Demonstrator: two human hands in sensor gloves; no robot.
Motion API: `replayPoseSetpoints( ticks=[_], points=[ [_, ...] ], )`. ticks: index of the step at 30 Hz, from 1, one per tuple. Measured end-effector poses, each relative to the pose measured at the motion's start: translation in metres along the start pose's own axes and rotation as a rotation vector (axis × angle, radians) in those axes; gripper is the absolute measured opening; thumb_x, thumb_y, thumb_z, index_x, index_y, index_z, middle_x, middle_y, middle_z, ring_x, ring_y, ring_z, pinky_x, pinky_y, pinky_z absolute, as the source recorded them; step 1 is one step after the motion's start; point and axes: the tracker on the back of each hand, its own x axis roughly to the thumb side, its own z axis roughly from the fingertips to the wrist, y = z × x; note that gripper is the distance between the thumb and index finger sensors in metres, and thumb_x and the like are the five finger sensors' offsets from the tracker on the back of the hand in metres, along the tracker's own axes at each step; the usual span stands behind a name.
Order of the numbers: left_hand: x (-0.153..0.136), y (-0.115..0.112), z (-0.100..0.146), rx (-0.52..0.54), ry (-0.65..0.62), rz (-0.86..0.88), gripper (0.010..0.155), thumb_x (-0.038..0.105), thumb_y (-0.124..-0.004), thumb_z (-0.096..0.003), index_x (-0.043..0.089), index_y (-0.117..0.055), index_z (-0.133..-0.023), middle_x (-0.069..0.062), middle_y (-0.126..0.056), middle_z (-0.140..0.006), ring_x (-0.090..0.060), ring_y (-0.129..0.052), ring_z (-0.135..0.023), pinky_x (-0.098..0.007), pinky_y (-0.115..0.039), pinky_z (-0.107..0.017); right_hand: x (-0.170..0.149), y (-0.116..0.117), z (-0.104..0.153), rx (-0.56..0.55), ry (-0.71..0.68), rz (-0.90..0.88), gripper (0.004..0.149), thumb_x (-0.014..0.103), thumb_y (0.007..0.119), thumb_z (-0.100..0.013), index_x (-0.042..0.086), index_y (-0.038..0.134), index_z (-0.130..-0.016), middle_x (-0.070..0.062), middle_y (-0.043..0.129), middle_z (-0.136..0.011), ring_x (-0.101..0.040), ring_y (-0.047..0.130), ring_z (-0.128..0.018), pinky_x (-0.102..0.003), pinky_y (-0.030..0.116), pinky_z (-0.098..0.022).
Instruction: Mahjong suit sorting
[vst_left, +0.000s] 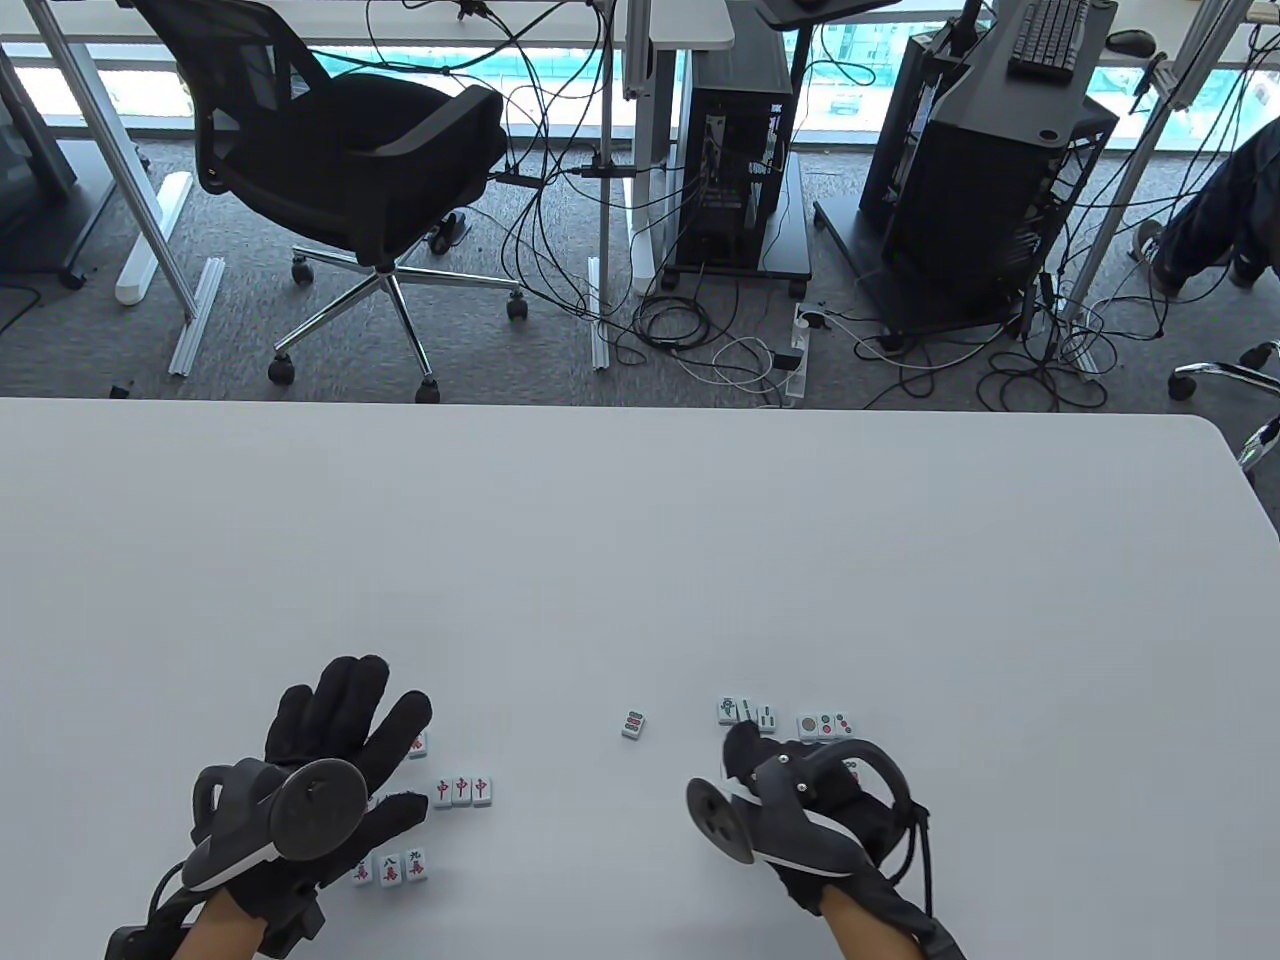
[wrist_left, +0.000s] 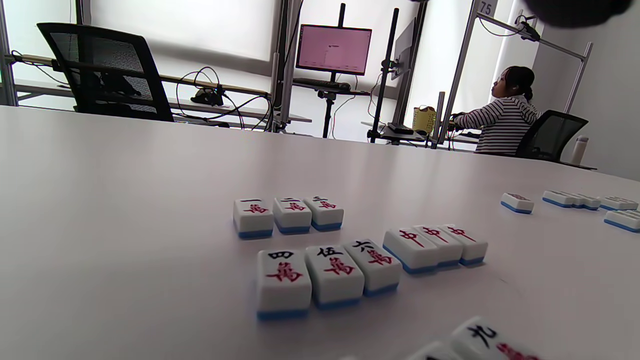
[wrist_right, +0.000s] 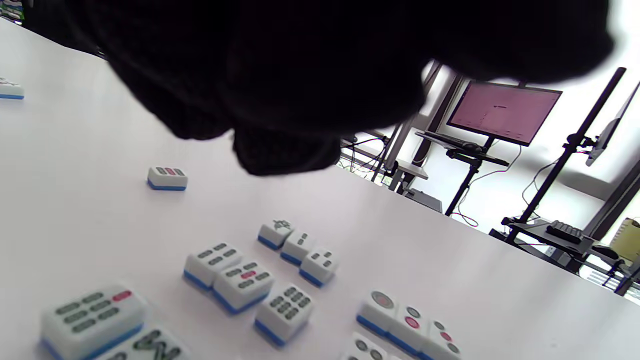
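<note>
White tiles with blue backs lie face up on the pale desk (vst_left: 640, 540), sorted into small rows. On the left side are the character tiles: a row of three (wrist_left: 288, 215) with red signs, and in front of it a row of four, five and six (wrist_left: 327, 275) with black numbers above red signs. Just beside that row stand three red-sign tiles (wrist_left: 435, 245) touching each other. On the right side are the bamboo tiles (wrist_right: 297, 247) with green sticks, and next to them a row of circle tiles (wrist_right: 410, 322). One single bamboo tile (vst_left: 634, 722) with a red middle stick lies alone between the two groups, well apart from both. The left hand (vst_left: 340, 745) in a black glove has its grip spread, fingers straight and flat above the character tiles. The right hand (vst_left: 800, 800) is near the bamboo and circle rows; its fingers look curled downward, but I cannot tell whether its grip holds a tile, because the tracker and the glove hide it.
</note>
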Motion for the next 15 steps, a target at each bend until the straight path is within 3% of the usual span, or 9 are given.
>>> replayPoseSetpoints(
  ticks=[7,15],
  points=[
    [0.000,0.000,0.000,-0.008,0.009,-0.005,0.082,0.071,-0.063,-0.0364,0.045,-0.031,-0.107,0.013,0.004,-0.113,-0.021,-0.003,-0.114,-0.058,-0.016,-0.082,-0.046,0.052,0.027,0.189,0.124,-0.042,0.058,0.033,0.088,-0.034,0.010,0.078,-0.086,-0.003,0.099,-0.048,-0.010,0.093,-0.018,-0.029,0.086,-0.014],
    [0.000,0.000,0.000,-0.020,0.017,-0.006,0.082,0.071,-0.063,-0.0364,0.045,-0.031,-0.107,0.013,0.004,-0.113,-0.021,-0.003,-0.114,-0.058,-0.016,-0.082,-0.041,0.073,0.028,0.246,0.127,-0.073,0.059,0.033,0.087,-0.034,0.010,0.077,-0.087,-0.003,0.099,-0.048,-0.010,0.093,-0.018,-0.029,0.086,-0.014]
  ],
)
